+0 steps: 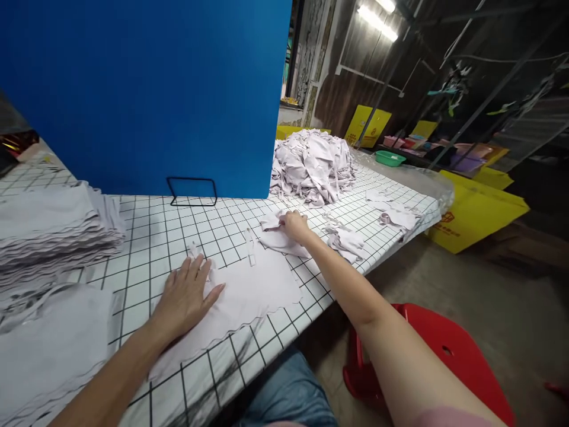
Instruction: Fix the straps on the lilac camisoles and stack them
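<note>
Checked worktop, blue board beyond the hands, left hand open flat on big cloth, right hand stretched out, pinching small cloth

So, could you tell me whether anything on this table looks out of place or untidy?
Nothing looks damaged or spilled. The far heap of pale cloth is loose and tangled, unlike the neat stack at the left, and a few pieces lie scattered near the right edge of the table. The right hand touches a crumpled piece.
</note>
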`<state>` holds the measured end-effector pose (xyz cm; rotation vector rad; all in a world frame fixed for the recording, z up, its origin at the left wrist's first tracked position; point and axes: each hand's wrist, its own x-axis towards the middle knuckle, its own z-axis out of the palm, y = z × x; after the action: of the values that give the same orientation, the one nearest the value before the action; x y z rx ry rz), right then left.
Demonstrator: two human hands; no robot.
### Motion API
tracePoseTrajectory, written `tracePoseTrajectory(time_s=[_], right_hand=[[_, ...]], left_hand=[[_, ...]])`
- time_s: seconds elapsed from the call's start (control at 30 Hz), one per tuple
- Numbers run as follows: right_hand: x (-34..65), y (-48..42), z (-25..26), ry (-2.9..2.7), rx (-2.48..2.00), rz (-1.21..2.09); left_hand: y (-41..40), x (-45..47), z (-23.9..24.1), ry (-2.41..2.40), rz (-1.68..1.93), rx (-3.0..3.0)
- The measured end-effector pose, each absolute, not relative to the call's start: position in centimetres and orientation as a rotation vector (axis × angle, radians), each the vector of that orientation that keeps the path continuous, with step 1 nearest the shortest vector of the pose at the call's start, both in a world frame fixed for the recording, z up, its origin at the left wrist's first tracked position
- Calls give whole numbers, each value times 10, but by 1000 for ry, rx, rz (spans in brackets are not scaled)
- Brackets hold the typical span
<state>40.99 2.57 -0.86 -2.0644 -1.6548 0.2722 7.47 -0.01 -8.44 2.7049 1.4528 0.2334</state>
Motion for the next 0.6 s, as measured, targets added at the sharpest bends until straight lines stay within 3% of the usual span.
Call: tracePoseTrajectory(time_s=[0.1, 0.27, 0.43, 0.6], right_hand=[[409, 20, 10, -1636, -1909, 380], [387, 9, 79, -1534, -1455, 613], [360, -14, 142, -1402, -981, 906], [328, -21, 141, -1452, -851, 1097]], left_hand=[[-1, 75, -77, 1447, 260, 2699], [-7, 80, -51, 1283, 613, 2697], [-23, 90, -8, 1137, 714, 2232], [-29, 101, 29, 822, 817, 1591]])
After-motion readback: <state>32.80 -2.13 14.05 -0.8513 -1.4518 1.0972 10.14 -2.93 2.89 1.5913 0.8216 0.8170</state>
